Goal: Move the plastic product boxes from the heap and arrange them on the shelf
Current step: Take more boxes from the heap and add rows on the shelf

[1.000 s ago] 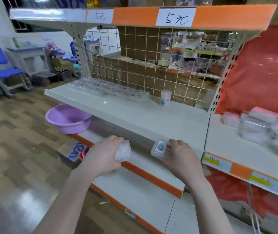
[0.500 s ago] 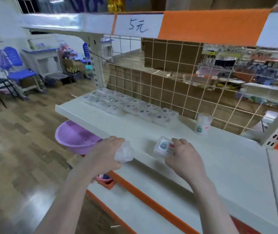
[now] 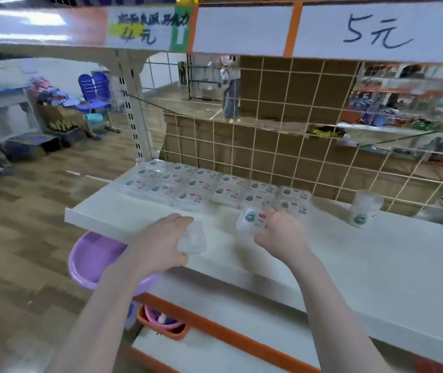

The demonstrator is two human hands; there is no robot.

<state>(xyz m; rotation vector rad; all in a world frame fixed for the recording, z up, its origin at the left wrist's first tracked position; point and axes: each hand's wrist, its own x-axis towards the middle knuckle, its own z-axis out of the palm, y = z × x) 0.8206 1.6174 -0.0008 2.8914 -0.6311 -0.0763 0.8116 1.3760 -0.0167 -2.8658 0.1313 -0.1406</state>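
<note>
My left hand (image 3: 161,243) grips a clear plastic product box (image 3: 193,238) above the front of the white shelf (image 3: 376,265). My right hand (image 3: 282,232) holds a second clear box (image 3: 251,220), its printed label facing up, just in front of the rows. Several labelled boxes (image 3: 201,187) lie flat in neat rows at the back left of the shelf, against the wire grid. The heap is out of view.
A clear round cup-shaped container (image 3: 363,208) stands on the shelf to the right of the rows. A purple basin (image 3: 91,262) sits below the shelf's left end, an orange basket (image 3: 166,327) under it. An upper shelf edge with price tags (image 3: 376,30) overhangs.
My view and both hands have shifted left and forward along the shelf. The two held boxes have come close to the arranged rows; the heap on the right has left the view.
</note>
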